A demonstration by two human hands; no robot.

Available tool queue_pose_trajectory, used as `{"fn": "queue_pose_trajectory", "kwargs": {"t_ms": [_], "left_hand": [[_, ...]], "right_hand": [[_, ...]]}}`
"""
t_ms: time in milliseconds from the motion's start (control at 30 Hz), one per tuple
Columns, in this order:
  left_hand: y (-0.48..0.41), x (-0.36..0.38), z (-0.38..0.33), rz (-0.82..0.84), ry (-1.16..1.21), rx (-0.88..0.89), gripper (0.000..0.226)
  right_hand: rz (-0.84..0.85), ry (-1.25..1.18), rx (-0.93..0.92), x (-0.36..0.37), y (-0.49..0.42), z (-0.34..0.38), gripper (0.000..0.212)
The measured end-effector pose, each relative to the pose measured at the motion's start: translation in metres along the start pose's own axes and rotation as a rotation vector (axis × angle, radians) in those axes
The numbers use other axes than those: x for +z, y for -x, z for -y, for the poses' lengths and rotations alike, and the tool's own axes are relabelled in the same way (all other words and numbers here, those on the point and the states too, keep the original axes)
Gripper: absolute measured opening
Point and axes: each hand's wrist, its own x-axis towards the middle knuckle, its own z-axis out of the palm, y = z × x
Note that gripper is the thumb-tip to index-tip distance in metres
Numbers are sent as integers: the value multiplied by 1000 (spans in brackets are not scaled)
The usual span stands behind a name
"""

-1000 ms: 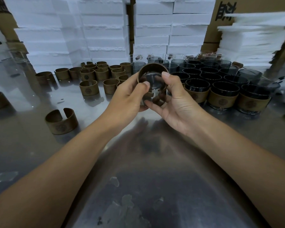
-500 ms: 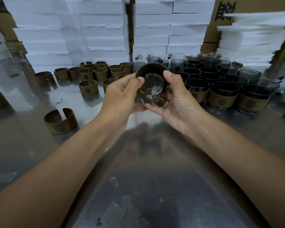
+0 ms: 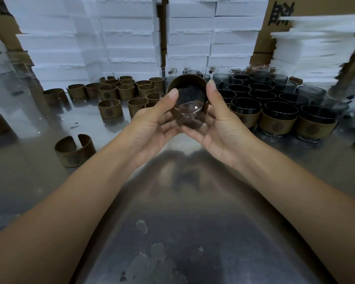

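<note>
Packing workshop: stacked foam boxes point(image 3: 129, 37)

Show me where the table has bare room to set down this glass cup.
The steel table is bare between the left forearm and right forearm. Also bare between the lone split sleeve and the sleeve cluster. Crowded: the sleeved glass cups beside the right hand.

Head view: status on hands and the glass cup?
Left hand and right hand both grip the glass cup. Brown sleeve round it, held above the table. Nothing in the way.
</note>
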Motion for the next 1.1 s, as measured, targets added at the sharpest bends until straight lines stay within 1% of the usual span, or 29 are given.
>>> {"fn": "queue_pose_trajectory", "kwargs": {"t_ms": [100,167,267,400,433,567,700,833,933,1067,1100], "left_hand": [[0,-4,-1,-2,2,-8,41],[-1,-4,-1,-5,-17,-12,42],[0,-3,0,9,-8,-6,42],[1,0,1,13,-39,9,63],[1,0,1,15,-44,21,64],[1,0,1,25,-37,62,52],[1,-2,1,27,-27,65,63],[2,0,0,2,-44,56,63],[2,2,-1,4,-35,47,59],[1,-1,-3,-23,-48,72,41],[1,-1,-4,-31,-75,81,41]], "right_hand": [[-19,160,18,0,1,-1,59],[-44,209,19,1,1,-2,54],[-79,192,20,3,1,0,44],[-78,92,41,4,1,1,38],[-75,68,46,4,0,2,37],[-72,-3,53,5,0,4,35],[-79,-22,54,6,0,4,33],[-82,-19,50,6,-1,3,30],[-93,55,43,5,-1,2,34],[-150,276,100,2,-4,-1,43],[-151,303,120,2,-4,-2,45]]}}
